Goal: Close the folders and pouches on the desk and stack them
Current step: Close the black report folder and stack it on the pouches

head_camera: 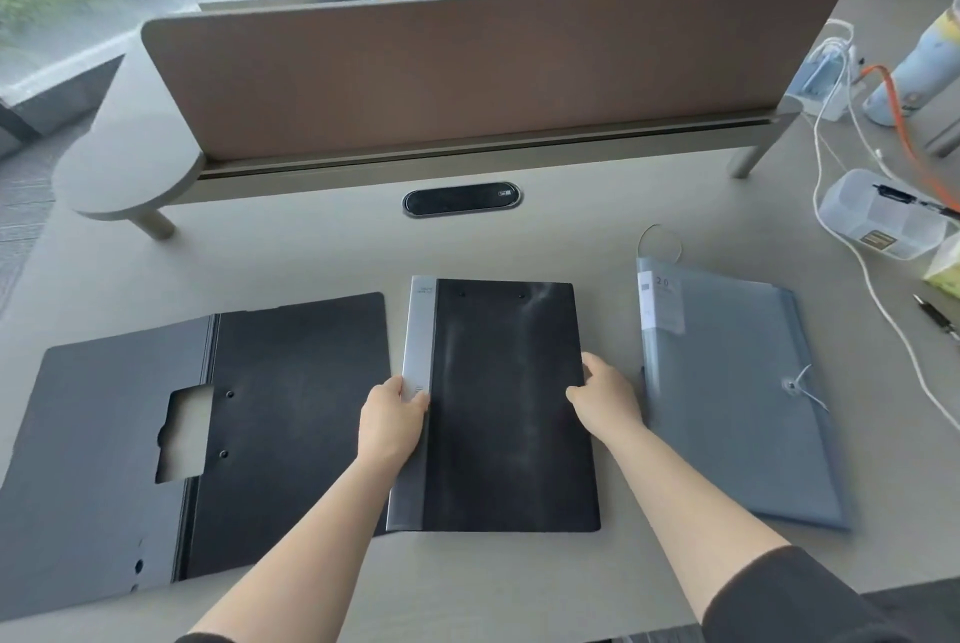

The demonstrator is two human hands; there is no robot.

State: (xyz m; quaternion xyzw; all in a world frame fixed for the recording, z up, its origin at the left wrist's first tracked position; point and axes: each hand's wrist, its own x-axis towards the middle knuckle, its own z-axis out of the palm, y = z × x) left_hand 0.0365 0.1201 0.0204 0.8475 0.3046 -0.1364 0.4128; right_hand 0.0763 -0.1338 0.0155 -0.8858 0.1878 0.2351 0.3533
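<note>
We are holding the closed black folder (498, 403) by its two long edges: our left hand (390, 421) is pinching the grey spine strip, thumb on top, and our right hand (605, 398) is curling its fingers over the opposite edge. Both hands are gripping about midway up the cover, and the folder is lying flat on the desk (332, 247) between them.

Just outside our left grip, the open black folder (208, 440) is lying spread wide, its near corner seeming to tuck under the spine edge we are holding. Outside our right grip, apart from our fingers, the grey-blue pouch (727, 393) is lying shut, though we cannot tell whether its string is wound fast round the button.

We are judging that the centre folder is about to be lifted or slid onto a neighbour. The risks from here: dragging it leftward could catch the spread folder's flap and skew it; lifting with only edge pinches on a slick cover could let it sag or slip from our fingers; stacking before the left folder is closed would leave the pile uneven. Beyond the pouch, the white cable (883, 310) and plastic box (878, 221) are sitting close enough to snag on a wide rightward sweep
</note>
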